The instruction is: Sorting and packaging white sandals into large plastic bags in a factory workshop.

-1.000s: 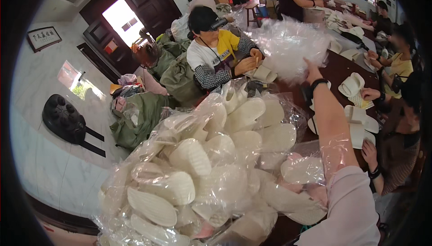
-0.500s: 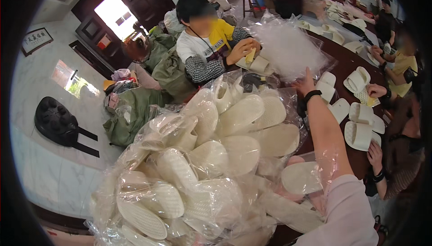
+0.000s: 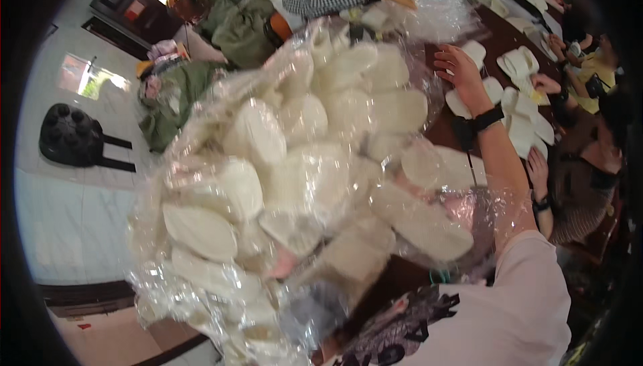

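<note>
My right hand (image 3: 459, 75) reaches out past the right edge of a large heap of cream slippers (image 3: 261, 131) wrapped in clear plastic. Its fingers are apart and curved a little, with nothing held in them. A dark band circles the wrist. Close to this hand lie loose white slippers (image 3: 474, 95) on the dark table, and beyond it a crumpled clear plastic bag (image 3: 429, 8). My left hand does not show. Within the heap a pink patch (image 3: 281, 263) shows through the plastic; I cannot make out what it is.
Across the table a person in checkered sleeves (image 3: 321, 3) sits by the clear bag. Along the right side, co-workers' hands (image 3: 538, 168) touch white slippers (image 3: 519, 64). Green sacks (image 3: 175, 98) stand at the left, near a black padded object (image 3: 70, 137) by the pale wall.
My right hand has come away from the clear bag and is nearer to me, beside the loose slippers. The view has tilted down, so the heap sits higher in the picture.
</note>
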The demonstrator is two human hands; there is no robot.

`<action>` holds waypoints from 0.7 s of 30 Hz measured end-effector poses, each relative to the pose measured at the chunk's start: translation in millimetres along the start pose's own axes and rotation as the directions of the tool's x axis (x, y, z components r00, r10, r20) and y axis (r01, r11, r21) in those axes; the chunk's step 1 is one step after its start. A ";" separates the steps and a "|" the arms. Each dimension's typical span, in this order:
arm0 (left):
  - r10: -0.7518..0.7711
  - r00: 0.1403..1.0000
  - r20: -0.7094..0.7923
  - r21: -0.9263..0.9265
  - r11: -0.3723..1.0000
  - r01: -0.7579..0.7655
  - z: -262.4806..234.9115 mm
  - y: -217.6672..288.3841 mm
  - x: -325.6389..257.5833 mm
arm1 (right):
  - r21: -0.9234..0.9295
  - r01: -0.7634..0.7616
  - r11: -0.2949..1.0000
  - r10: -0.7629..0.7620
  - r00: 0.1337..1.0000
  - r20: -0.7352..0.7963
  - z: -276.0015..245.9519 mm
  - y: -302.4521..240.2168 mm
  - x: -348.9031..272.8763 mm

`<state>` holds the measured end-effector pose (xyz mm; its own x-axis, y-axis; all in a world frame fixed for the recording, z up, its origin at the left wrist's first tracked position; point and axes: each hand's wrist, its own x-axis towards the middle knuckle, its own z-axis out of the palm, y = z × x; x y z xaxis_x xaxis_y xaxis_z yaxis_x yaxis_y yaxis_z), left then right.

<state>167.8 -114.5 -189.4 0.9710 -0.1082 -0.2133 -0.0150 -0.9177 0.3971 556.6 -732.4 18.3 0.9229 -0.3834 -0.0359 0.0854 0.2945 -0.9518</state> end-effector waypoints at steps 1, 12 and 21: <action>-0.011 1.000 0.020 -0.002 1.000 0.011 -1.7 0.8 -25.1 | -0.102 -0.079 0.992 0.096 0.980 0.174 -4.1 -2.9 -24.0; -0.153 0.986 0.073 -0.239 0.957 0.166 -38.3 58.3 -141.7 | -0.442 -0.416 0.795 0.604 0.476 0.639 44.9 -16.7 -373.6; 0.050 0.987 0.151 -0.549 0.835 0.041 -80.9 64.1 -154.2 | 0.056 -0.537 0.842 0.376 0.657 0.653 36.2 -25.8 -446.0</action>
<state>36.4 -125.7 -58.9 0.9220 -0.2104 -0.3251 0.1587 -0.5606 0.8127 156.4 -537.4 69.9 0.8839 0.4305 -0.1826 -0.4028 0.5026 -0.7649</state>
